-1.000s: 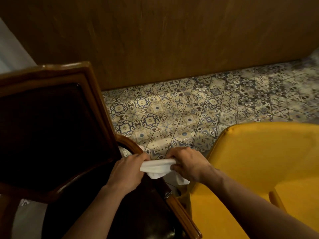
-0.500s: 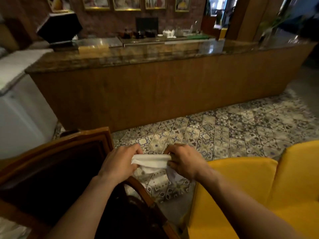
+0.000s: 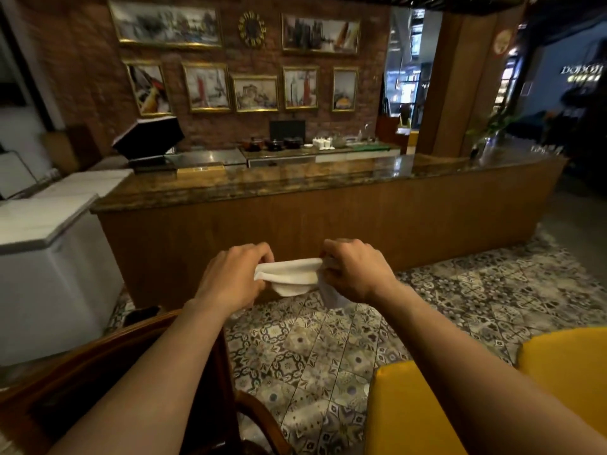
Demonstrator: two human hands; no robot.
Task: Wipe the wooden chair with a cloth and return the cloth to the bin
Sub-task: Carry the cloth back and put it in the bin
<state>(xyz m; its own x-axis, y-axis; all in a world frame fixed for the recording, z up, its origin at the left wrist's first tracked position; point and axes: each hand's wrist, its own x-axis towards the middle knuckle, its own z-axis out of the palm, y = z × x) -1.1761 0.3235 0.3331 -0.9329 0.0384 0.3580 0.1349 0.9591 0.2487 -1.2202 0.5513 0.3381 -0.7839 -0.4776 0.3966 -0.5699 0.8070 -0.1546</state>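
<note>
A white cloth (image 3: 289, 278) is stretched in the air between both hands, folded, with a loose corner hanging below the right one. My left hand (image 3: 231, 279) pinches its left end and my right hand (image 3: 353, 270) grips its right end. The wooden chair (image 3: 108, 366), dark brown with a curved frame and armrest, stands at the lower left, partly hidden under my left forearm. Both hands are above and beyond the chair, not touching it. No bin shows in this view.
A yellow upholstered chair (image 3: 414, 408) fills the lower right. A long wooden counter (image 3: 328, 221) with a stone top runs across ahead. A white chest unit (image 3: 49, 257) stands at the left. Patterned tile floor (image 3: 315, 349) lies between the chairs and the counter.
The view has tilted up from the chair and floor to the counter and wall. Both hands have risen off the chair with the cloth still held between them.
</note>
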